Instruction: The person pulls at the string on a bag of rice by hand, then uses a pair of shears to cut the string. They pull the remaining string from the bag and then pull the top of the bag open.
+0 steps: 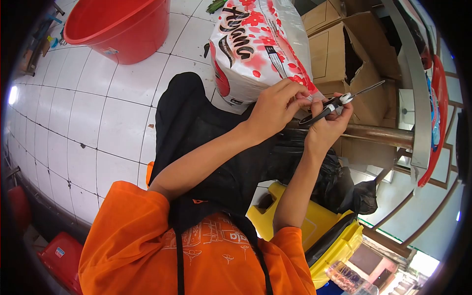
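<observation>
My right hand point(328, 123) is wrapped around a pair of scissors point(346, 98) with black handles and a white pivot. Their blades point up and to the right, away from the pack. Close beside it, my left hand point(275, 109) has its thumb and fingers pinched together at the near corner of a large plastic pack point(255, 42). The pack is white with pink and red flowers and the word "Ayana". A bit of its film seems to run into the pinch, though the fingers hide most of it.
A red tub point(118, 29) stands on the white tiled floor point(123, 108). Open cardboard boxes point(329, 54) sit behind a metal rail point(378, 135). Black plastic bags point(339, 184) and a yellow bin point(305, 221) lie at my right. A red chair point(61, 258) is at lower left.
</observation>
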Tool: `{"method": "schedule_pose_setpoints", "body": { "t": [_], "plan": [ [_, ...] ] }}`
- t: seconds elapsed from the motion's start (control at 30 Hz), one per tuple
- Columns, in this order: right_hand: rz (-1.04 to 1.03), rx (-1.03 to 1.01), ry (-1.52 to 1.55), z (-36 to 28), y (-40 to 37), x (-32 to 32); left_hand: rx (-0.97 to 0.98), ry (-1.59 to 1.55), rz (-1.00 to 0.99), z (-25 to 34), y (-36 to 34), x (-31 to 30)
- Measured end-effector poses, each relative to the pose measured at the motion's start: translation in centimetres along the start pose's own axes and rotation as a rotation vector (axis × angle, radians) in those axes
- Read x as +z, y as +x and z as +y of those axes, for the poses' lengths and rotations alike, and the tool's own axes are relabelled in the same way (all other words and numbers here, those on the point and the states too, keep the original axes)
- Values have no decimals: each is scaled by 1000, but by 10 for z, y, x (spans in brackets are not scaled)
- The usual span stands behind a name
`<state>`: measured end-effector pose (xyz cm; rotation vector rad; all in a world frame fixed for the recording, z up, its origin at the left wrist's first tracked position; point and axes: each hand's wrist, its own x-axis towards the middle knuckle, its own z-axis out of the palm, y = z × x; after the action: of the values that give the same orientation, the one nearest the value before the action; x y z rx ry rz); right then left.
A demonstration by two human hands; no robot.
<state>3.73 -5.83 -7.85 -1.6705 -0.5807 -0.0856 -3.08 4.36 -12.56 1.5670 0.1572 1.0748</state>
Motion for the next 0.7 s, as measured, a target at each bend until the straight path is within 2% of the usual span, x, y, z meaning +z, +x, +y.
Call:
{"method": "schedule_pose_setpoints", "body": {
  "t": [0.03, 0.13, 0.4, 0.6, 0.67, 0.7],
  "plan": [
    [-7, 65, 100, 2, 0, -1, -10, 3, -10, 0, 0, -3],
    [-12, 67, 135, 2, 0, -2, -48, -16, -33, 2, 1, -6],
    [32, 34, 112, 0, -8, 4, -172, -92, -198, 3, 1, -17],
    [42, 16, 118, 0, -9, 6, -144, -19, -127, 5, 5, -22],
    [51, 25, 131, 0, -10, 6, 4, 82, 45, 14, 10, -22],
    [44, 19, 146, 0, -10, 6, 5, 78, 43, 15, 11, -22]
  ]
}}
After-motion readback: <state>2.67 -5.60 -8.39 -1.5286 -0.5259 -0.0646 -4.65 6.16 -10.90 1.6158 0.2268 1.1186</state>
